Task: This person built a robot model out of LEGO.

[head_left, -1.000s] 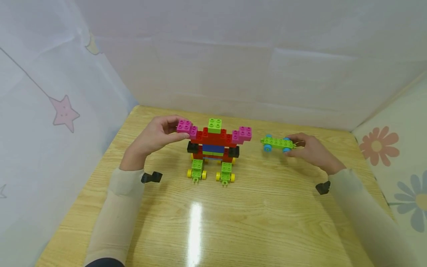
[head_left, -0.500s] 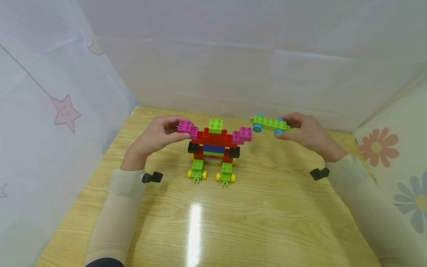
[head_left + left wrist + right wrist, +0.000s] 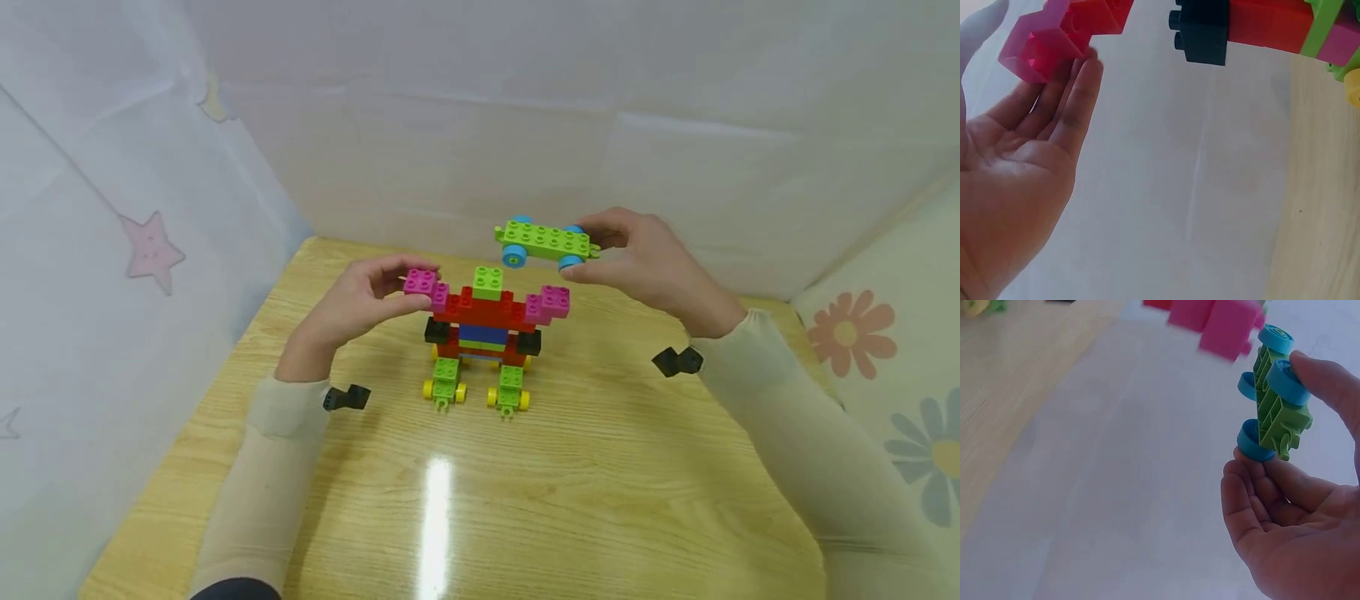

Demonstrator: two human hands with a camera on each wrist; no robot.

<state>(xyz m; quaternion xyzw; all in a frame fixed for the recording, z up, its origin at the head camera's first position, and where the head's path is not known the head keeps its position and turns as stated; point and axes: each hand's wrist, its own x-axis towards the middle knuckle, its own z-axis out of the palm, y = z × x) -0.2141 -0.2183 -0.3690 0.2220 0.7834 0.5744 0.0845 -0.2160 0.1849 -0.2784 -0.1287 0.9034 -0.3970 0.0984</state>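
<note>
A toy figure built of bricks [image 3: 480, 312] stands on the wooden table, with a red body, black side bricks, a lime top brick [image 3: 487, 282] and feet on yellow wheels. At its left end my left hand [image 3: 352, 304] pinches the pink brick [image 3: 420, 282] between thumb and fingers. My right hand [image 3: 648, 262] pinches a lime wheeled base [image 3: 551, 240] by its blue wheels at one end, raised above and to the right of the lime top brick. In the right wrist view, thumb and fingers press opposite wheels of the wheeled base [image 3: 1279, 406], its hollow underside showing.
The wooden table [image 3: 600, 467] extends toward the front. A pale cloth wall [image 3: 480, 150] rises right behind it, with patterned cloth on both sides. A second pink brick [image 3: 555, 300] juts out at the figure's right end.
My right hand has lifted the lime wheeled base from the right and carried it left and up, near the figure's top. My left hand keeps its pinch on the pink brick.
</note>
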